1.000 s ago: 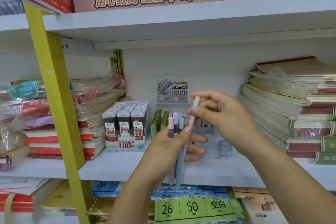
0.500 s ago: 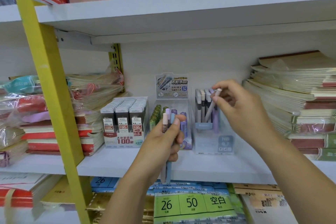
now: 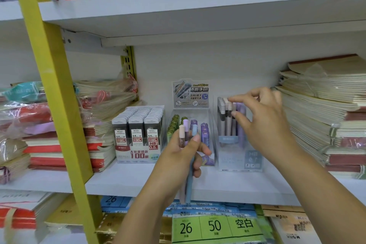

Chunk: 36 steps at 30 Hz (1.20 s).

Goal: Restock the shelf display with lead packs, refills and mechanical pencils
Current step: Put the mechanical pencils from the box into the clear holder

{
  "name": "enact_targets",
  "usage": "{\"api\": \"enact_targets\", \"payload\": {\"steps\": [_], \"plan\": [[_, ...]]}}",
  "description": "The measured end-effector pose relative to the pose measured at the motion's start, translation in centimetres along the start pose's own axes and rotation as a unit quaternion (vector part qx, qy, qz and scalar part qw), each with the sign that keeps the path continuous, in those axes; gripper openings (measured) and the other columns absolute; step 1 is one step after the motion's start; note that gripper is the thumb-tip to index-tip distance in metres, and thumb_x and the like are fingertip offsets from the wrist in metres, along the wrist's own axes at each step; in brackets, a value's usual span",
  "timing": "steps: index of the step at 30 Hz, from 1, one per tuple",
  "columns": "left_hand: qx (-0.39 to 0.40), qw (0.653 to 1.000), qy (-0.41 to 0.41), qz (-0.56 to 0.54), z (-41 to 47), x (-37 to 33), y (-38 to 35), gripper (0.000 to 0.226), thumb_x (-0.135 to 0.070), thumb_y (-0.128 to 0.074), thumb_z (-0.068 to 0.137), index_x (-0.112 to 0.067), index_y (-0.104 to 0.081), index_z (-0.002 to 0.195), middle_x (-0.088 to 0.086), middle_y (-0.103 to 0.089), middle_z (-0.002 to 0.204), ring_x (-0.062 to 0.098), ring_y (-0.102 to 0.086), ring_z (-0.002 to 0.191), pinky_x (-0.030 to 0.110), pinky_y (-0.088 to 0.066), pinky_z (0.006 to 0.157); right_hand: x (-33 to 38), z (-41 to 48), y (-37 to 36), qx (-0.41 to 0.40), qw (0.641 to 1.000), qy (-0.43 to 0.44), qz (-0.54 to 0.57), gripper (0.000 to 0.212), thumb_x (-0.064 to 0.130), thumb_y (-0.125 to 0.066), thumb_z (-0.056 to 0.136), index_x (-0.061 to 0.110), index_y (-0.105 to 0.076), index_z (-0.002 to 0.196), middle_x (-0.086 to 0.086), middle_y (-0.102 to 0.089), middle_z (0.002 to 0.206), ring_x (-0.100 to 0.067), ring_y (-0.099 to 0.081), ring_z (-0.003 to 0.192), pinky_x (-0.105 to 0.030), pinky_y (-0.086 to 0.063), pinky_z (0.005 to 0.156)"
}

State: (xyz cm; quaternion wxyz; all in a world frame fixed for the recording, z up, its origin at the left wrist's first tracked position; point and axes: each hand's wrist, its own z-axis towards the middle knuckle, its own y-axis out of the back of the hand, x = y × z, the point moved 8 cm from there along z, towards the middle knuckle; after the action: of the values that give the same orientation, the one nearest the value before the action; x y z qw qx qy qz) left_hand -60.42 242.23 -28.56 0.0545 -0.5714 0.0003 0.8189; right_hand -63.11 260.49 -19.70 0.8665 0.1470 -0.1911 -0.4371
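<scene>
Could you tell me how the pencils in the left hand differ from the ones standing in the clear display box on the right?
The pencils in the left hand number only a few, pink, lilac and blue, and are gripped in a loose bunch in front of the shelf. The pencils in the clear display box are many, mostly grey and purple, standing upright in tidy rows, with the right hand at their tops. Both groups are slim pastel mechanical pencils, tops up.
</scene>
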Motion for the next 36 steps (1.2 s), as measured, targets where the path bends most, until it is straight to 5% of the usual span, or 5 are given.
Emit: {"api": "enact_targets", "payload": {"steps": [7,11,17,29,36], "plan": [[0.031,0.999,0.006,-0.029,-0.3,-0.3,-0.4,0.025,-0.035,-0.051,0.099,-0.018,-0.064,0.113,0.009,-0.076,0.089,0.016,-0.066,0.064,0.033,-0.06,0.068,-0.1,-0.3,-0.8,0.059,0.997,-0.052,-0.023,0.034,0.027,-0.054,0.094,0.029,-0.06,0.128,-0.003,-0.046,0.132,-0.021,-0.03,0.124,-0.034,-0.03,0.1],[0.053,0.998,0.003,-0.032,-0.5,-0.6,-0.8,0.034,-0.046,-0.055,0.09,-0.024,-0.065,0.114,0.012,-0.076,0.097,0.019,-0.07,0.071,0.036,-0.061,0.076,2.7,-0.2,0.2,0.101,0.982,-0.045,0.151,0.019,0.029,-0.057,0.092,0.029,-0.07,0.106,0.009,-0.06,0.107,-0.011,-0.045,0.107,-0.012,-0.03,0.087],[0.087,0.996,0.003,-0.037,-0.9,-1.3,-2.4,0.023,-0.047,-0.055,0.091,-0.035,-0.07,0.104,0.011,-0.076,0.093,0.016,-0.064,0.063,0.03,-0.058,0.066,4.7,-2.3,-1.3,0.266,0.887,-0.12,0.357,0.014,0.029,-0.066,0.087,0.031,-0.074,0.099,0.016,-0.072,0.097,0.003,-0.063,0.095,-0.013,-0.048,0.082],[0.065,0.997,0.028,0.033,-0.6,-0.3,-2.5,0.021,-0.03,-0.05,0.103,-0.02,-0.062,0.118,-0.001,-0.067,0.075,0.008,-0.039,0.047,0.017,-0.031,0.043,2.3,-1.5,0.3,0.162,0.813,-0.206,0.52,0.011,0.01,-0.059,0.092,0.016,-0.058,0.101,-0.008,-0.075,0.087,-0.019,-0.072,0.073,-0.021,-0.053,0.055],[0.039,0.998,0.034,0.022,-0.1,0.0,-1.8,0.007,-0.032,-0.059,0.098,-0.031,-0.064,0.103,-0.004,-0.056,0.078,0.009,-0.033,0.052,0.018,-0.028,0.043,-0.5,0.6,5.8,-0.051,0.88,-0.113,0.458,0.021,0.013,-0.057,0.094,0.033,-0.053,0.1,0.001,-0.073,0.087,-0.016,-0.072,0.083,-0.022,-0.055,0.061]]}}
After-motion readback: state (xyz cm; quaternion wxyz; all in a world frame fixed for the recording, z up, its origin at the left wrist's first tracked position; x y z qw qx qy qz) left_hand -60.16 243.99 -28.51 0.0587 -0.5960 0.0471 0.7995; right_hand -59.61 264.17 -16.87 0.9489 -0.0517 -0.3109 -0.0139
